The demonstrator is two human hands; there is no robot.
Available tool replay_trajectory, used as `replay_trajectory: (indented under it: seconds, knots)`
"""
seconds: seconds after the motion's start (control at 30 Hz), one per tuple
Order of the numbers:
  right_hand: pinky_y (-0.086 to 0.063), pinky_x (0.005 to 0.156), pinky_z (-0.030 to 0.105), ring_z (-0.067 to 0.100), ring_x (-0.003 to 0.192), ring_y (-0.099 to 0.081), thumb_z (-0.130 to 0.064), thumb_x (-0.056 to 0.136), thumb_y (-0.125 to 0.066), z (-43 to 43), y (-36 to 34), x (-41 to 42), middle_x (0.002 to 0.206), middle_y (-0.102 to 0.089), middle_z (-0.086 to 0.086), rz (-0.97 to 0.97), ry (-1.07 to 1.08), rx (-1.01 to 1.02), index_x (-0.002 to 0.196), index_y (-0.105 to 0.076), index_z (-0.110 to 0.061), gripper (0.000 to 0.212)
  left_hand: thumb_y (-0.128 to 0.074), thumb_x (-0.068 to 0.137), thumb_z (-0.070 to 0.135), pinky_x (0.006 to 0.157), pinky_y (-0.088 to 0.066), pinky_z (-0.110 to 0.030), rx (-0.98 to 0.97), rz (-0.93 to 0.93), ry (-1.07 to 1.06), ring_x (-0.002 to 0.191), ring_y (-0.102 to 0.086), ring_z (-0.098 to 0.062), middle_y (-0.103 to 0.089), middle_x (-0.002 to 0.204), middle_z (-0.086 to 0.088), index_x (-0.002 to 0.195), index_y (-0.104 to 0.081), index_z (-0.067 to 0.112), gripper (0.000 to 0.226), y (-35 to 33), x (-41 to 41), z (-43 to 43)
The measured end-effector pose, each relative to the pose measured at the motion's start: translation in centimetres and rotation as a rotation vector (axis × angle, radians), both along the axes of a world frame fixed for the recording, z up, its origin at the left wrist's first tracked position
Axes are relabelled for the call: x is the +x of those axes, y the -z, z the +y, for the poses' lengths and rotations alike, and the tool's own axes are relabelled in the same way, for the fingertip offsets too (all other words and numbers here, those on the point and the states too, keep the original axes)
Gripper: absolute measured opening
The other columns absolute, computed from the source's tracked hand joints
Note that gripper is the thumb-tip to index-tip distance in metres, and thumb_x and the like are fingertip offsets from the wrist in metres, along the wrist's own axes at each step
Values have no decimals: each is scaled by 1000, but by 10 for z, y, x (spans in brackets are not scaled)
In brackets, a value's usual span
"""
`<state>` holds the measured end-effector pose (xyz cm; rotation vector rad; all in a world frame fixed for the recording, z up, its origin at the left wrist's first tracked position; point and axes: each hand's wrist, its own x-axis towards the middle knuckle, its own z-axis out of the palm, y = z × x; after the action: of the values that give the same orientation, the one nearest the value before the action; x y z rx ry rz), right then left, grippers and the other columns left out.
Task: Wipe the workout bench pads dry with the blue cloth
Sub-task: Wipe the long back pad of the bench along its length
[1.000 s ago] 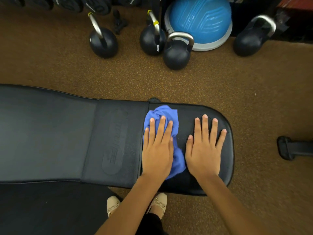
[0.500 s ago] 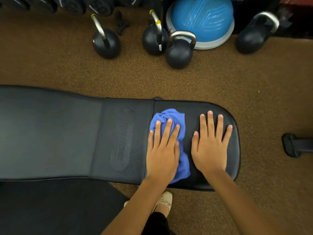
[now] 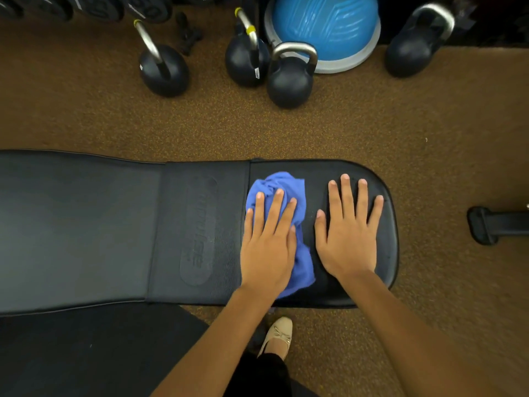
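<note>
Flat, with fingers straight, the left hand (image 3: 267,245) is pressed on the bunched blue cloth (image 3: 283,183), which lies at the left end of the seat pad (image 3: 385,247). The right hand (image 3: 347,239) is laid open on the bare pad just beside it. Two pads are seen, counting the back pad (image 3: 77,230). Four kettlebells (image 3: 289,84) and one blue dome (image 3: 326,27) are seen on the floor beyond.

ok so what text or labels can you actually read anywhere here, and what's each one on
Nothing reads cleanly.
Embossed oval logo on the middle bench pad: letters run sideways, too faint to read.
Small white stickers on the left kettlebell and the second kettlebell: too small.
White markings on the weight plates: blurred, cut off by the frame edge.
</note>
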<state>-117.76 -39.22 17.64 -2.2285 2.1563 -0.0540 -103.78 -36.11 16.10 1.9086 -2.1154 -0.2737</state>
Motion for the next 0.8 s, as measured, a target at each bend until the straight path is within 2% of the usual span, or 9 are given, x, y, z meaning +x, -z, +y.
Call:
replay_trajectory:
  seconds: [0.13, 0.27, 0.37, 0.5, 0.63, 0.8]
  knots:
    - [-10, 114, 60, 38, 144, -18, -36, 95, -26, -1, 1, 0, 155, -28, 15, 3, 0, -14, 147, -33, -8, 60, -31, 95, 29, 112, -25, -48, 51, 12, -61, 139, -26, -33, -35, 150, -6, 141, -42, 17, 48, -2, -16, -11]
    - [-9, 115, 59, 37, 145, -17, -36, 95, -25, -1, 1, 0, 155, -28, 13, 1, -2, -26, 147, -32, -8, 59, -24, 101, 30, 114, -15, -44, 34, -57, 81, 142, -19, -30, -23, 154, -4, 145, -30, 19, 46, -2, -8, 50]
    - [-7, 115, 58, 37, 145, -14, -37, 97, -24, 0, 1, 0, 157, -25, 12, 0, -3, -24, 149, -29, -9, 59, -13, 104, 33, 114, -16, -42, 32, -64, 106, 143, -17, -27, -20, 155, -1, 145, -28, 20, 46, 0, 9, 72]
    - [-8, 115, 59, 36, 146, -13, -38, 96, -25, -1, 2, 0, 157, -25, 12, -21, -3, -26, 149, -29, -10, 60, -20, 102, 32, 112, -20, -44, 33, -22, -38, 141, -20, -27, -32, 151, -3, 143, -32, 21, 44, -2, -6, 49]
    - [-9, 115, 60, 37, 145, -14, -38, 96, -25, -1, 2, 0, 157, -24, 13, -34, -8, -32, 149, -29, -10, 60, -33, 97, 31, 113, -17, -45, 62, -6, -185, 141, -21, -29, -32, 151, -3, 144, -33, 21, 48, -5, -40, 41]
    - [-9, 115, 60, 39, 144, -16, -36, 97, -27, 0, 3, -1, 156, -27, 14, -23, -26, -52, 148, -32, -8, 58, -21, 103, 34, 116, -16, -41, 33, 10, -131, 142, -20, -25, -25, 153, 1, 145, -28, 21, 44, -3, -38, 90]
